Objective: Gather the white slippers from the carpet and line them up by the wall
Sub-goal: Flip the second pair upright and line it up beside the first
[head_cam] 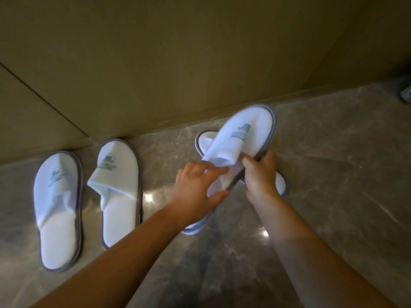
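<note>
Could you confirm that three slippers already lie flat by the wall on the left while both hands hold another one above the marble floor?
Not quite: the head view shows two slippers, not three, flat by the wall on the left, the far-left slipper and its neighbour. Both the left hand and right hand do hold the raised slipper above the marble floor.

Slippers at left point(59, 210) and centre-left point(120, 190): white terry-like cloth, matt and slightly fuzzy, grey fabric binding at the sole edge, teal printed logo on the upper. Slipper at centre frame point(242, 138): same soft cloth, upper creased. Floor point(333, 174): grey veined stone, polished, glossy with highlights; wall point(178, 52): smooth matt olive panel.
</note>
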### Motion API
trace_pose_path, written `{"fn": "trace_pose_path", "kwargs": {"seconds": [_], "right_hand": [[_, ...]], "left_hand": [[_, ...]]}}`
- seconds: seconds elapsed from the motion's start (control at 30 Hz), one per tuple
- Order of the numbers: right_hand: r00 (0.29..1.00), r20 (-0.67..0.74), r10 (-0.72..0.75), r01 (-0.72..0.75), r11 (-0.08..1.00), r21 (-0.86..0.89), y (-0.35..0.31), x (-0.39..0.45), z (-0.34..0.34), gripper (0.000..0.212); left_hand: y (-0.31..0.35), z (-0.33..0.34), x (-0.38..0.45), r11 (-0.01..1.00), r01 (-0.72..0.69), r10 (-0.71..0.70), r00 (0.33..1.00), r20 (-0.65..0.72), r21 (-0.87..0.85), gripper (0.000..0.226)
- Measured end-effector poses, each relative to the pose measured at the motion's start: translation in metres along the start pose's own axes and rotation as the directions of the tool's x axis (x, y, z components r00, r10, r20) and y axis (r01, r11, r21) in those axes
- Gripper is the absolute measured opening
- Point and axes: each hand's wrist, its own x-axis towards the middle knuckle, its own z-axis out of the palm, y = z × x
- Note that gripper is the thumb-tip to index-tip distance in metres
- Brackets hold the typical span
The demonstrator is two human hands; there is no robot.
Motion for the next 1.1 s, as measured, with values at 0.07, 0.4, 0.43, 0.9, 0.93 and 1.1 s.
{"fn": "trace_pose_path", "kwargs": {"seconds": [0.07,0.4,0.43,0.9,0.93,1.1], "right_hand": [[0.999,0.021,-0.032,0.033,0.999,-0.03,0.001,0.004,-0.006,0.044],[0.946,0.317,0.06,-0.029,0.994,-0.102,0.023,0.007,0.009,0.025],[0.948,0.307,0.082,-0.047,0.992,-0.12,0.029,0.008,0.014,0.025],[0.887,0.456,-0.074,0.414,0.566,-0.713,0.118,0.01,0.002,0.045],[0.867,0.494,-0.068,0.464,0.474,-0.748,0.121,0.01,0.002,0.049],[0.788,0.615,0.024,0.607,0.137,-0.783,0.132,0.013,-0.005,0.066]], "left_hand": [[-0.005,0.003,-0.003,0.993,0.07,-0.079,0.992,-0.093,-0.095,0.059],[-0.037,0.01,-0.011,0.496,0.581,-0.549,0.786,0.285,-0.646,0.064],[-0.043,0.012,-0.013,0.498,0.59,-0.579,0.772,0.263,-0.635,0.062],[-0.11,0.056,-0.033,0.641,0.747,-0.755,0.655,0.034,-0.178,0.101],[-0.107,0.06,-0.04,0.694,0.712,-0.711,0.701,0.053,-0.105,0.105],[-0.102,0.075,-0.079,0.877,0.47,-0.479,0.84,0.254,0.099,0.11]]}}
